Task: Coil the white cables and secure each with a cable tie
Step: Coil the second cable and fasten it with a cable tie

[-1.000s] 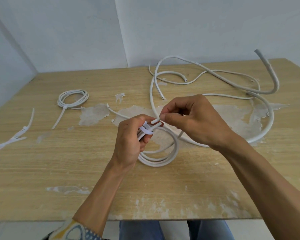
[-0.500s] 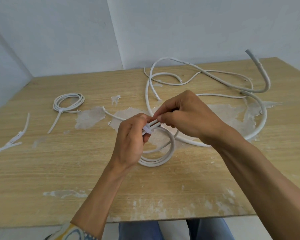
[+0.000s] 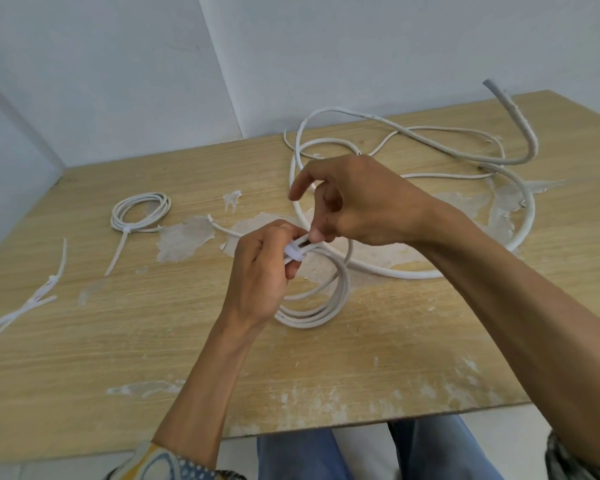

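Note:
A small coil of white cable point(image 3: 321, 306) lies at the middle of the wooden table point(image 3: 153, 341). My left hand point(image 3: 262, 271) grips the top of this coil, where a white cable tie point(image 3: 296, 252) is wrapped round the strands. My right hand point(image 3: 354, 202) pinches the cable tie's end beside the left thumb, its index finger raised. A finished coil point(image 3: 140, 212) with a tie and a long tail rests at the left. Loose thick white cables point(image 3: 430, 157) sprawl over the back right of the table.
Spare white cable ties point(image 3: 32, 299) lie near the table's left edge. The tabletop has patches of peeled veneer point(image 3: 184, 237). White walls meet in a corner behind the table. My blue-trousered legs point(image 3: 305, 455) show below the front edge.
The head camera has tilted and shifted, so the scene sits lower and rightward. My right hand has lifted its index finger and its fingertips pinch closer to the tie. The left hand keeps its grip.

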